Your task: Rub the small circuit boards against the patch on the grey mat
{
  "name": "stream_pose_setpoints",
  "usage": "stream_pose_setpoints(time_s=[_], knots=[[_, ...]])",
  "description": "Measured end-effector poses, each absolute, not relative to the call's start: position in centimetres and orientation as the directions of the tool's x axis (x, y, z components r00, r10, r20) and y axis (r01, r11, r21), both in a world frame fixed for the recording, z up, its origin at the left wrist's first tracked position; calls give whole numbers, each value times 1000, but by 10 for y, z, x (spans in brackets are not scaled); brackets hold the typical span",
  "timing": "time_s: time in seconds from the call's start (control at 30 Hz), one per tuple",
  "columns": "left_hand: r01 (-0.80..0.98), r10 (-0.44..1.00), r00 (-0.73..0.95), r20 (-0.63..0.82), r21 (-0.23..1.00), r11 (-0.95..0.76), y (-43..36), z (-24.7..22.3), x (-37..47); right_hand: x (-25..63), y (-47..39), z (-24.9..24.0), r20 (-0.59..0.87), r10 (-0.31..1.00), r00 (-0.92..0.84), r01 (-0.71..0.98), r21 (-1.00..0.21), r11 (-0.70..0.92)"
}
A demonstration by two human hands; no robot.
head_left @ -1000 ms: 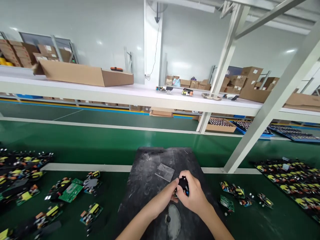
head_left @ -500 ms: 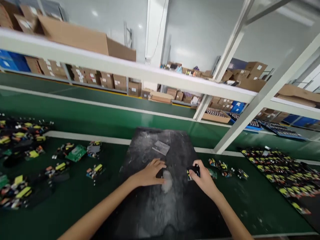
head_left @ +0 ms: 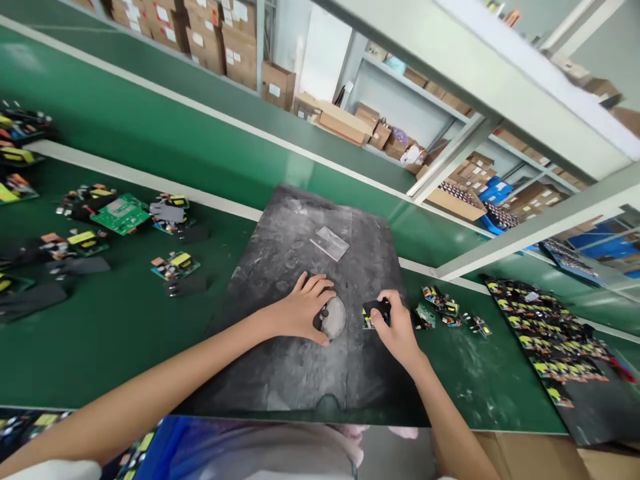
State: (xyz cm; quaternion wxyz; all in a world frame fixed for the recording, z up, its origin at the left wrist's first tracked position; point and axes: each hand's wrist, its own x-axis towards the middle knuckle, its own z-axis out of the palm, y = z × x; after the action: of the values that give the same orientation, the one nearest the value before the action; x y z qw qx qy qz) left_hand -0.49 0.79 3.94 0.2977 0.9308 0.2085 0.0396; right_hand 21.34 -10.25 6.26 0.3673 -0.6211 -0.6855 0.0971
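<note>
So, where is the circuit board seen from the head view?

Over the right part of the black mat, held by the right hand. It is pinched between thumb and fingers, with its left end exposed toward the middle of the mat. Whether it is rested on the surface or lifted cannot be told.

And how is the left hand placed?

It is spread, with nothing gripped. The pale disc is framed between its thumb and fingertips; actual contact cannot be made out.

Which hand is nearer to the board, then?

The right, by which it is held. From the left fingers it is found to the right, beyond the disc. Its long axis cannot be judged, since its right end is covered.

How does it look?

Small and crowded: a flat black piece is seen on top, with yellow and green showing along the exposed edge. Finer parts are too small to be read. Similar loose boards are seen just beside the mat, on the green bench.
</note>
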Motion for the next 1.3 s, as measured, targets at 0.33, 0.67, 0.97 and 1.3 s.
stream_pose_setpoints(time_s=[0.33,0.67,0.97,1.3], knots=[[280,378,919,115,484,-829,5,23,-7,173,-106,52,364,850,-381,840,-249,483],[300,386,907,166,387,-872,-1,21,-5,171,-92,44,341,848,-406,856,-182,484],[299,387,903,187,372,-879,-2,17,-3,166,-93,44,321,867,-380,863,-214,457],[296,377,916,138,405,-865,-1,19,-1,163,-94,46,308,856,-416,846,-214,488]])
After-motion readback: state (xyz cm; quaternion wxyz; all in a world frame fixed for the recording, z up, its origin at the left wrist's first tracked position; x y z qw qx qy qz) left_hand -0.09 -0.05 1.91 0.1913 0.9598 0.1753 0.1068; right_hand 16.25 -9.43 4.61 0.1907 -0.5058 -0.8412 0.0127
